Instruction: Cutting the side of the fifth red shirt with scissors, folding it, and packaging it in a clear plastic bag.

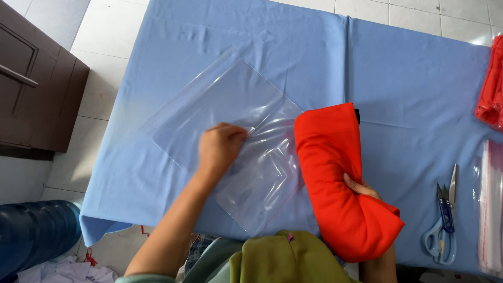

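Observation:
My left hand [220,145] rests on top of clear plastic bags [230,131] that lie on the blue tablecloth [398,78], fingers curled at the edge of the upper bag. My right hand [360,187] grips a folded red garment [338,178], which stands bent over my forearm just right of the bags. The garment's left edge touches the edge of the lower bag. Only the fingers of my right hand show; the rest is hidden under the red cloth.
Scissors with blue handles [444,220] lie at the right, next to a stack of clear bags [491,204]. More red cloth [491,89] sits at the right edge. A dark wooden cabinet [36,78] and a blue water jug [31,236] stand on the floor at left.

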